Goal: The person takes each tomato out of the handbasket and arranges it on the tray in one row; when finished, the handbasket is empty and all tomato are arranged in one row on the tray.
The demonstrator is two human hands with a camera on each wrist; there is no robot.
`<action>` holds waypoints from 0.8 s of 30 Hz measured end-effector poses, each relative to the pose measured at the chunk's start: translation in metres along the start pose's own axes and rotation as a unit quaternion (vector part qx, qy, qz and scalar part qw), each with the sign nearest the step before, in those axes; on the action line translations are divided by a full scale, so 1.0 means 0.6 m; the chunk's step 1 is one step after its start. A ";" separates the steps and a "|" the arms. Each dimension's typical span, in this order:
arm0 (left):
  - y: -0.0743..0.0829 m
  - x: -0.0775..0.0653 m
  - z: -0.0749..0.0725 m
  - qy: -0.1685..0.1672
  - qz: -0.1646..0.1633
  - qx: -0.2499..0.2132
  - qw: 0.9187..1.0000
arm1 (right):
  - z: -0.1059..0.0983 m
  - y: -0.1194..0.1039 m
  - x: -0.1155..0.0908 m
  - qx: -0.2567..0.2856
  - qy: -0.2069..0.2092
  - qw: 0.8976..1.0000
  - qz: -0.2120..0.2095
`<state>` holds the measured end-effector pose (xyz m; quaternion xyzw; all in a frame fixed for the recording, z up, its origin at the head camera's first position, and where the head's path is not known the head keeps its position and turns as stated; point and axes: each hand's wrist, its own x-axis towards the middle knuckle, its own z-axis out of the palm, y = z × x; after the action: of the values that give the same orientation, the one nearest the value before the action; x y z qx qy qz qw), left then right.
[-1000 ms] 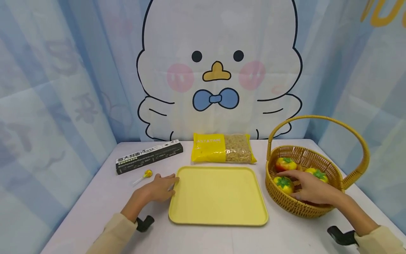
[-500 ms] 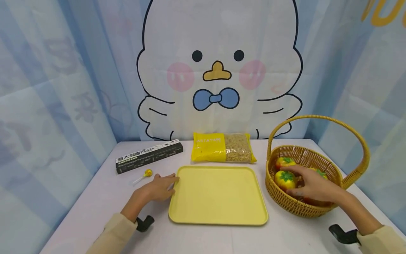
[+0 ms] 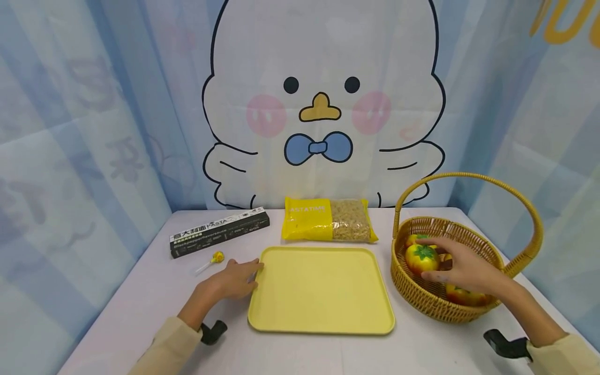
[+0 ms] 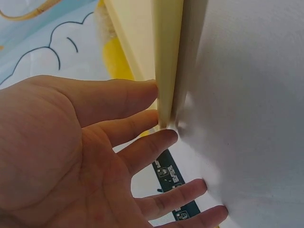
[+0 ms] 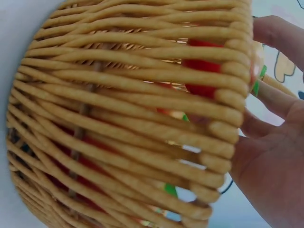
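Toy persimmon (image 3: 420, 260) pinched in right hand (image 3: 464, 268) near rim of wicker basket (image 3: 422, 299), not out yet; other persimmons (image 3: 466, 297) lie inside, so looks like early days imo. Left hand (image 3: 236, 279) relaxed, touching yellow tray (image 3: 321, 291) edge.

A table (image 3: 347, 354) with a smooth, whitish top carries five things. At the back left, a narrow black-and-white box (image 3: 219, 233) printed "PASTA" lies on its long side, slanted so that its right end is farther back. Nearer the front, a lollipop (image 3: 217, 258) with a yellow head lies flat, its pale stick pointing towards the front left. A yellow rectangular tray (image 3: 323, 291) lies flat in the middle, and just behind it rests a yellow pasta bag (image 3: 329, 220) with a clear panel. A wicker basket (image 3: 422, 299) with a tall arched handle stands upright on the right, near the tray.
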<state>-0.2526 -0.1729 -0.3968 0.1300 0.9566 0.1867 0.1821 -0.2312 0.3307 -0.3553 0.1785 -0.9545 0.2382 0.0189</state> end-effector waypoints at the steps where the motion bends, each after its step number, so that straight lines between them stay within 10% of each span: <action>1: 0.000 0.000 0.000 0.000 -0.001 -0.001 1.000 | 0.000 -0.001 0.000 0.001 0.003 1.000 -0.001; 24: 0.000 0.001 -0.001 -0.003 -0.006 0.008 1.000 | 0.001 -0.051 0.018 0.029 0.039 0.998 -0.049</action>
<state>-0.2534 -0.1727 -0.3963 0.1266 0.9582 0.1776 0.1851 -0.2305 0.3019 -0.3408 0.2160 -0.9358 0.2713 0.0625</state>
